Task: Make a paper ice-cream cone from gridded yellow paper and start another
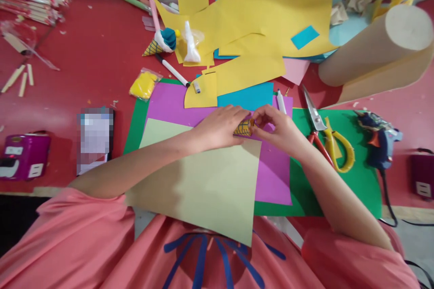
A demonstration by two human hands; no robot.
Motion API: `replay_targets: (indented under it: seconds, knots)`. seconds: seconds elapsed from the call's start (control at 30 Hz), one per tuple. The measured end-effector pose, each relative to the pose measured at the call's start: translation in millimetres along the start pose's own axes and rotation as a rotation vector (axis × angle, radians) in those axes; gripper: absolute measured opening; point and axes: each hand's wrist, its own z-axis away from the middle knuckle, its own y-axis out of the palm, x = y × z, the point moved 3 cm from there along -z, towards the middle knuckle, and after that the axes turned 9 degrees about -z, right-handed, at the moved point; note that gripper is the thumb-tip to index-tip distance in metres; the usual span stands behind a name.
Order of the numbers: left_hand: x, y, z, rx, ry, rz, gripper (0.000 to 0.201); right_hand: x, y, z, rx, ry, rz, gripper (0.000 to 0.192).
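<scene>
My left hand (220, 125) and my right hand (278, 128) meet over the middle of the table and both pinch a small yellow paper cone (244, 127) with a dark grid drawn on it. The cone lies between my fingertips, mostly hidden by them. Under my hands lie a pale green sheet (203, 180), a purple sheet (274, 171) and a dark green sheet (342, 176). A finished cone craft (161, 43) with blue and white parts lies farther back.
Red-and-yellow scissors (325, 137) and a blue glue gun (378, 137) lie right of my hands. Yellow and blue paper scraps (257, 22), a marker (172, 71), a yellow pompom bag (145, 85), a cardboard roll (376, 49) and a purple box (23, 156) surround them.
</scene>
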Motion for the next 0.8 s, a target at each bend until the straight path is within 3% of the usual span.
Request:
replay_targets:
  seconds: [0.13,0.27,0.57,0.67,0.73,0.8]
  knots:
    - [7.4,3.4,5.5,-0.053,-0.026,-0.011,0.038,-2.0,0.9,0.2,-0.009,0.014,-0.075,0.016]
    - [14.7,-2.4,11.5,-0.021,-0.079,0.009,0.041,-4.4,-5.7,1.7,-0.039,0.032,-0.171,0.016]
    - [23.0,-13.3,18.2,0.11,-0.28,0.002,0.021,-3.4,-13.3,7.0,-0.147,0.076,-0.295,0.014]
    - [34.6,-17.0,17.5,0.045,-0.296,-0.05,0.019,1.1,-20.0,10.7,-0.241,-0.003,-0.206,0.005]
    - [42.2,-19.4,16.2,-0.033,-0.288,-0.061,0.019,4.1,-21.8,13.3,-0.266,-0.031,-0.118,0.016]
    - [46.0,-19.7,14.2,-0.08,-0.264,-0.04,0.018,6.6,-17.2,14.6,-0.191,-0.01,-0.083,0.025]
